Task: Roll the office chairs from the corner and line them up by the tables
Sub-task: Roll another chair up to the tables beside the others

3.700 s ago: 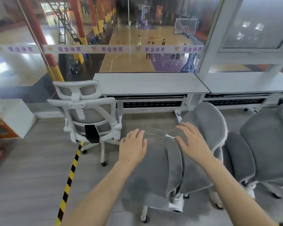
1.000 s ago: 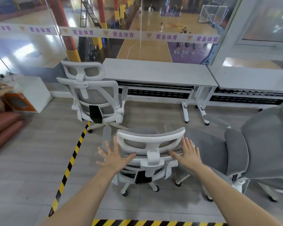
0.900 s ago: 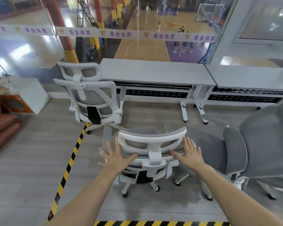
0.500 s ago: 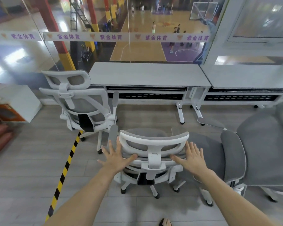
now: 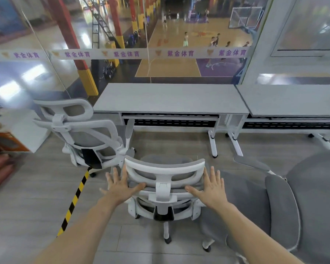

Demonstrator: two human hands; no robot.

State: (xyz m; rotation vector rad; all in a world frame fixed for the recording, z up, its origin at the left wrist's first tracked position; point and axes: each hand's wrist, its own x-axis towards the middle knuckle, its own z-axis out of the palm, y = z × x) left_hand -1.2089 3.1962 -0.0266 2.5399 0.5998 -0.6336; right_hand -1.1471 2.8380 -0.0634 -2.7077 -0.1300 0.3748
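White plastic and grey mesh are filling the middle of the head view: the chair being pushed [image 5: 164,185] is standing with its back to the person, facing the left table [image 5: 170,98], and it is sitting a little nearer that table than it was half a second ago, when it was further back on the floor. A few seconds ago both hands were lying on the grey cushioned chairs at the right; now they are working this white-framed one instead.

Both hands are spread flat with the fingers straight. The left hand [image 5: 122,184] is pressing the left end of the headrest, thumb lying along its lower bar, and the right hand [image 5: 211,187] is pressing the right end the same way. Neither is curling round anything, so this is a push and not a hold.

To the left, the placed chair [image 5: 80,134] is already standing at the table's left corner, beside the striped floor tape [image 5: 74,199]. On the right, the grey chairs [image 5: 286,202] are still waiting, one just beside the pushed chair's base.

Judging from this, the second chair is being rolled into line next to the first and needs only a short further push, kept straight so that its armrest is not clipping its neighbour's.
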